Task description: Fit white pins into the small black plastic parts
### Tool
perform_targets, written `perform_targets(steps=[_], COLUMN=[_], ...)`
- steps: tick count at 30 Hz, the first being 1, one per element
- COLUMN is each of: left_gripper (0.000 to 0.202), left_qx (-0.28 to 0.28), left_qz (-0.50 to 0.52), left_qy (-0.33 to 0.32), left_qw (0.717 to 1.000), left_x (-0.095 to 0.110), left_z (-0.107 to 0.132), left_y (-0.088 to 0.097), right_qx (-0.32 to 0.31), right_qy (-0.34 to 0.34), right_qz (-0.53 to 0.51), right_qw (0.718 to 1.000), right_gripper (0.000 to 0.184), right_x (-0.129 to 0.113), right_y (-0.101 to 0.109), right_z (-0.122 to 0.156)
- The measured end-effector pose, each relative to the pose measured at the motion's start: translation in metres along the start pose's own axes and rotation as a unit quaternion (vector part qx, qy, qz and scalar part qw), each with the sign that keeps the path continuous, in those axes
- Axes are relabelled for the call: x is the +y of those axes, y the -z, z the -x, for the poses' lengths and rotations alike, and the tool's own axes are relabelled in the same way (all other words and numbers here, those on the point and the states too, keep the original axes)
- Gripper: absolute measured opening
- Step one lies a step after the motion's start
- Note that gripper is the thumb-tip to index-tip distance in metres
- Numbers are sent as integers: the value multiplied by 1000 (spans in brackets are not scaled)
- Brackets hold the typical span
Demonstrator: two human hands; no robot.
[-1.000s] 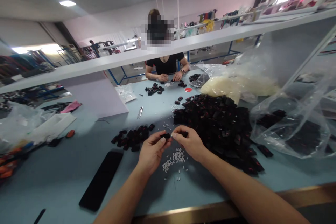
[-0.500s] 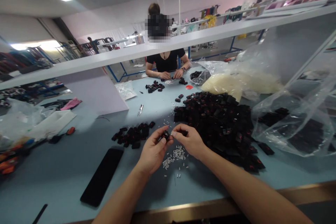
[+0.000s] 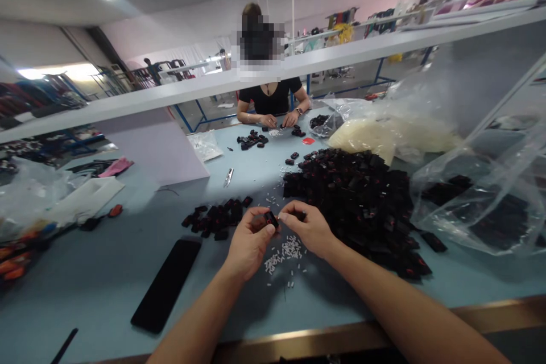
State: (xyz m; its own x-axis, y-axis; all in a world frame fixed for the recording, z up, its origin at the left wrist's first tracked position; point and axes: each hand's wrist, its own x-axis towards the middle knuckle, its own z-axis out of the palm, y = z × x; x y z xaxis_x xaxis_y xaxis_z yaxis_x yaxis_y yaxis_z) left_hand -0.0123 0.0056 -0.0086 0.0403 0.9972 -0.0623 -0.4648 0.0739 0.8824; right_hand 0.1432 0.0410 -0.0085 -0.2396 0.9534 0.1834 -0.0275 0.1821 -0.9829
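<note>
My left hand [image 3: 251, 242] grips a small black plastic piece with a red mark [image 3: 271, 219] between thumb and fingers. Close beside it, my right hand [image 3: 307, 228] is closed in a pinch, its fingertips at the piece's right edge. Whatever the pinch holds is too small to make out. Below both hands lies a heap of tiny white pegs [image 3: 292, 247] on the blue-grey table [image 3: 205, 301]. A big pile of similar black pieces [image 3: 354, 193] spreads to the right of my right hand. A smaller group of black pieces [image 3: 215, 218] lies left of my left hand.
A black phone-like slab [image 3: 166, 285] lies at left. Thread snips [image 3: 229, 177] rest farther back. A clear plastic bag [image 3: 478, 210] stands at right, under a white shelf [image 3: 205, 86] crossing the table. Opposite, a co-worker's hands [image 3: 279, 120] handle small black pieces.
The black piece in my left hand has turned, so its face with the red mark shows more. The left fingers have shifted slightly; my right hand stays nearly in place.
</note>
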Motion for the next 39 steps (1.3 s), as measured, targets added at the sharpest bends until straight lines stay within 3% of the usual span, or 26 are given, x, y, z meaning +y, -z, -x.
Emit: perform_targets(steps=[6, 11, 16, 22, 27, 32, 39], left_gripper=[36, 35, 35, 34, 37, 37, 34], left_qx=[-11, -8, -3, 4, 14, 10, 3], left_qz=[-11, -27, -35, -38, -53, -58, -27], left_qy=[-9, -18, -24, -29, -24, -27, -15], left_qw=[1000, 999, 999, 999, 998, 998, 1000], left_x=[-3, -5, -5, -6, -7, -9, -5], left_z=[0, -1, 0, -2, -3, -4, -4], left_y=[0, 0, -1, 0, 3, 5, 4], right_qx=[-7, 12, 14, -26, -48, -61, -52], right_qy=[19, 84, 159, 241, 269, 278, 240], right_qz=[36, 117, 183, 251, 329, 356, 258], right_qw=[999, 989, 970, 937, 904, 890, 934], right_gripper=[13, 11, 13, 16, 26, 29, 26], right_x=[-1, -1, -4, 5, 12, 7, 15], right_y=[0, 0, 1, 4, 7, 9, 4], right_z=[2, 4, 6, 8, 8, 8, 5])
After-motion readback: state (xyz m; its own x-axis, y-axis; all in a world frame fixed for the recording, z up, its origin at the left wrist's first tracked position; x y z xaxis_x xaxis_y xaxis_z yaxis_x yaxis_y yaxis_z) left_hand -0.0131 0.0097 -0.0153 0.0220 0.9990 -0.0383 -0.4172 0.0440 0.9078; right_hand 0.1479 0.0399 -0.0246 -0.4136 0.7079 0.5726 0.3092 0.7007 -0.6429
